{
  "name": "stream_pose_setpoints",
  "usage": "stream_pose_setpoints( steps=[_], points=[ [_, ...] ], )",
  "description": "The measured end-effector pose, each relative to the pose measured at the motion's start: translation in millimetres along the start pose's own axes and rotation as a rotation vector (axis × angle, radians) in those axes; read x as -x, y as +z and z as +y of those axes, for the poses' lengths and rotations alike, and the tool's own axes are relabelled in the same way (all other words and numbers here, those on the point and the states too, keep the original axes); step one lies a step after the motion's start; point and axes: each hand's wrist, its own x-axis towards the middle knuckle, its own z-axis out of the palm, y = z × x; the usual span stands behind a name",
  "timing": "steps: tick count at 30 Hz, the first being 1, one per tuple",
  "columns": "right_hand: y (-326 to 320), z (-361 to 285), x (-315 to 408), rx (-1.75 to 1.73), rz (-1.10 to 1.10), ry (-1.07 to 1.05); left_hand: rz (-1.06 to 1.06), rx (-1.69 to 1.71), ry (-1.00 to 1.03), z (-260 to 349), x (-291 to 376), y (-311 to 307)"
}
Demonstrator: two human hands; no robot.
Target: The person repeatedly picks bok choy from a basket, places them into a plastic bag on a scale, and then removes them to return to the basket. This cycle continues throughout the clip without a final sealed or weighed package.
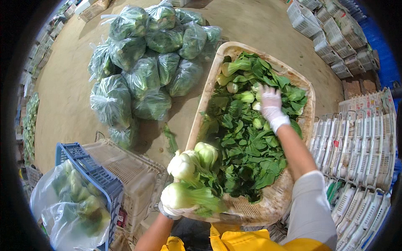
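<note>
My left hand (171,210), in a pale glove, holds several heads of bok choy (183,166) near the lower left corner of a large dirty white plastic crate (204,103); the vegetables hide most of its fingers. My right hand (271,99), in a thin translucent glove, reaches into the crate from the right. Its fingers touch bok choy heads (246,96) in the upper part, and whether they grip one is unclear. Leafy bok choy (248,138) fills much of the crate, while its bottom (273,197) shows nearest me.
Tied clear plastic bags (143,77) of greens are heaped on the floor (62,103) beyond the crate. At left, a blue plastic crate (91,169) holds an open bag (72,204) of vegetables. White crates (348,144) are stacked at right, more (329,34) behind.
</note>
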Motion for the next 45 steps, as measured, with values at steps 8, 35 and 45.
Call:
stream_pose_setpoints(
  steps=[8, 35, 45],
  points=[
    [-106.6, 17.5, 56.3, -1.282, -0.362, 0.157, -0.219, 0.696, -0.072, 4.1, -4.7, 11.0],
    [-591.0, -396.0, 236.8, -2.216, -0.854, -1.566, 1.758, -0.326, 1.31, 238.0, 524.5, -253.3],
    [-726.4, -689.0, 256.6, -2.001, -0.447, -1.296, 0.404, 0.251, 1.333, 284.2, 676.3, -372.8]
  ],
)
